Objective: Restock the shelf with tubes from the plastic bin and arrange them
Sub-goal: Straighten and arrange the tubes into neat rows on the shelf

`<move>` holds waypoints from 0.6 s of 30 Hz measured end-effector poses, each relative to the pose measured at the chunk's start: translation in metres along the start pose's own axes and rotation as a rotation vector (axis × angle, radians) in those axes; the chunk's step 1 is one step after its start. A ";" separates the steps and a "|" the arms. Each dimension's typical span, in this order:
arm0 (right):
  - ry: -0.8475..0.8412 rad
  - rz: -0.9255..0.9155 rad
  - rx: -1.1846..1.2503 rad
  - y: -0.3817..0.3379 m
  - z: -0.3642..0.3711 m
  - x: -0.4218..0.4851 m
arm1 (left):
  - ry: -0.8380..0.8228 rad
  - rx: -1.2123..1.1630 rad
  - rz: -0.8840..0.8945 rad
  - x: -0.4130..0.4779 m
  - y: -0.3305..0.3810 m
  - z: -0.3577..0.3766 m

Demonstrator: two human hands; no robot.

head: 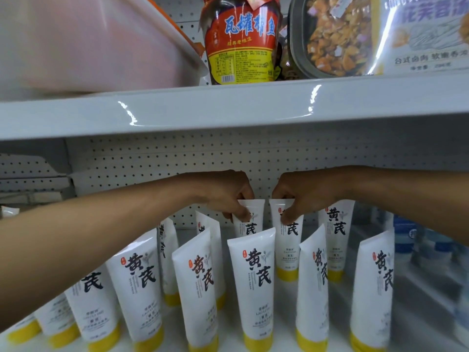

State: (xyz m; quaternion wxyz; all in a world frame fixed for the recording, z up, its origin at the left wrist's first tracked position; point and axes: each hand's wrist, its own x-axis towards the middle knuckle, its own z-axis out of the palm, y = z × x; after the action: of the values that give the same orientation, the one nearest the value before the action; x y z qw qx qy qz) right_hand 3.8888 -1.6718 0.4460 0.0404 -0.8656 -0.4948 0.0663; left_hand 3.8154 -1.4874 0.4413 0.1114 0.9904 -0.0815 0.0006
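On the lower shelf (284,344), nearest the camera, a front row of white tubes (251,283) is standing cap-down on yellow caps, each printed with large black characters and a small red seal. Several are leaning slightly, the ones at left tilting more. At far right, blue-and-white bottles (406,240) are showing, blurred.

Behind the front row, more of the same tubes are standing in a second and third row. Both forearms are reaching in over them. The left hand (225,194) is pinching the crimped top end of a back tube (247,219), thumb in front, fingers curled behind. The right hand (302,196) is gripping the top of the neighbouring tube (289,232) the same way. The two held tubes are standing upright, just beside each other, near the perforated back panel (177,158).

Above, on the upper shelf (228,107), a translucent plastic bin (88,47) is sitting at left; contents cannot be made out through its blurred wall. Beside it a dark jar (241,39) with a red and yellow label is standing, then a round tray of food (335,36) under film, and a printed bag (429,34) at far right.
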 end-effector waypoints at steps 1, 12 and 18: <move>-0.001 0.001 0.001 0.000 0.000 -0.001 | 0.001 0.004 -0.002 0.000 0.000 0.000; 0.022 -0.033 0.026 0.001 -0.003 0.000 | -0.006 0.070 0.000 -0.015 -0.002 -0.017; 0.091 -0.047 0.030 -0.015 -0.015 0.006 | -0.094 -0.193 0.096 -0.063 -0.022 -0.055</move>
State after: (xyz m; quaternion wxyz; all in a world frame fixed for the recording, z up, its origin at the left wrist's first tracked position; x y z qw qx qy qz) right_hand 3.8813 -1.6595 0.4624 0.0774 -0.8551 -0.5116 0.0334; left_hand 3.7580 -1.4440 0.4883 0.2021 0.9690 -0.1336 -0.0484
